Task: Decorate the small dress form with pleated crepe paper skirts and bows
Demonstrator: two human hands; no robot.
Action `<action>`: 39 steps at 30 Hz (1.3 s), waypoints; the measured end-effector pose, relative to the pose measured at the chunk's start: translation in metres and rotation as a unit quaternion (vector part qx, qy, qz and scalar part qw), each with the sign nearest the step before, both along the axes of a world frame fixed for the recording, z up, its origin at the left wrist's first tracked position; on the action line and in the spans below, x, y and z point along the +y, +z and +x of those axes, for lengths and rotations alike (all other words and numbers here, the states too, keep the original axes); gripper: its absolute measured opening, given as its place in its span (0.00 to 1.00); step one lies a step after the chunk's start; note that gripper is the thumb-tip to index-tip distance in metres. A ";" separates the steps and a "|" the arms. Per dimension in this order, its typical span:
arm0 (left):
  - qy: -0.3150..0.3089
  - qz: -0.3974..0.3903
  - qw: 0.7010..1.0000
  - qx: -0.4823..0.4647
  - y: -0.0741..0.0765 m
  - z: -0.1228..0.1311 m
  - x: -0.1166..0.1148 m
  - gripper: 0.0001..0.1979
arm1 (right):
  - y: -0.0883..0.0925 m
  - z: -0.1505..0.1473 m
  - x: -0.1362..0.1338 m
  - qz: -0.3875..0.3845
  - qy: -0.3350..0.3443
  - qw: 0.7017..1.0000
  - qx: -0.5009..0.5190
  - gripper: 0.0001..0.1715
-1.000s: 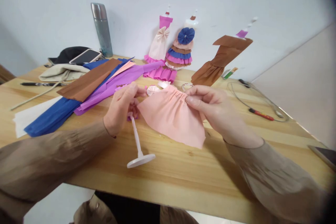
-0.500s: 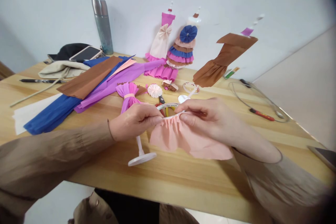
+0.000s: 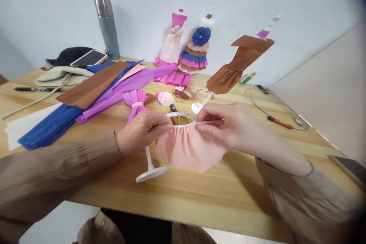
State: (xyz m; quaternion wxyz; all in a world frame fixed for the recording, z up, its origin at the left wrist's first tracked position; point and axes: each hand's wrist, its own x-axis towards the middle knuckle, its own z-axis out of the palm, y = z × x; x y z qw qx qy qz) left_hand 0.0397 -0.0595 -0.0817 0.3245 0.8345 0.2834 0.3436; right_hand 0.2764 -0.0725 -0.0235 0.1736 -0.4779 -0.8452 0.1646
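Note:
Between my hands is a roll of tape, a narrow white ring with print on its inner face. A peach crepe paper strip hangs in gathered pleats from its near edge. My left hand is closed at the ring's left side, pinching ring and paper together. On the right, my right hand pinches the strip's upper edge between thumb and fingers, close to the ring. Just behind my left hand is a small white stand with a purple and pink gathered crepe paper piece above it.
Crepe paper strips are piled at left. Small dress forms in paper dresses stand by the wall, near a brown dress. A bottle, pliers, a red-handled tool with a cord and a phone are also on the table.
The peach strip's loose right part has drawn in toward the ring, so the paper hangs more bunched and rounded. The ring shows more of its opening. The view has shifted slightly.

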 end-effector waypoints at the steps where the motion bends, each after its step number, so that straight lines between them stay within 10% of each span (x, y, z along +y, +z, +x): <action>1: 0.003 0.004 1.000 0.001 -0.001 0.000 0.000 0.13 | 0.000 0.000 -0.001 0.005 0.001 1.000 -0.001 0.05; 39: 0.039 0.043 0.998 0.013 -0.009 0.000 0.001 0.15 | -0.013 -0.003 0.000 -0.070 -0.002 0.992 0.109 0.05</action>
